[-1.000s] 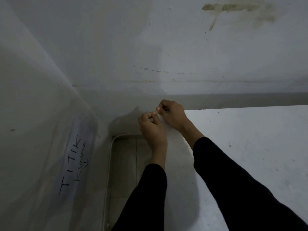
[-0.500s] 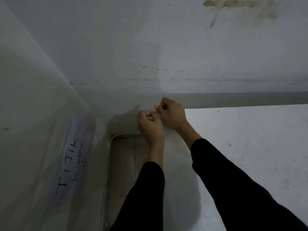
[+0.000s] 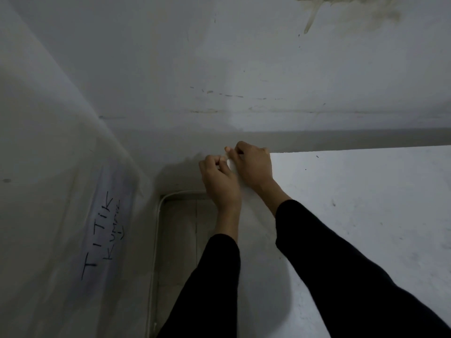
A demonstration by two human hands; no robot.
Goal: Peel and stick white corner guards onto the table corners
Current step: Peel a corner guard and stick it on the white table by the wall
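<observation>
The white corner guard [image 3: 230, 165] is still pinched between left hand [image 3: 219, 184] and right hand [image 3: 253, 167] at the surface [image 3: 366, 203] corner, peeling seemingly unfinished.

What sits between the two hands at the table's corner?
In the head view, a small white corner guard shows between the left hand and right hand, at the table corner.

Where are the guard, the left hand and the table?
guard [image 3: 231, 165], head view, its visible white strip.
left hand [image 3: 220, 185], head view, back of the hand.
table [image 3: 366, 191], head view, bare top.
</observation>
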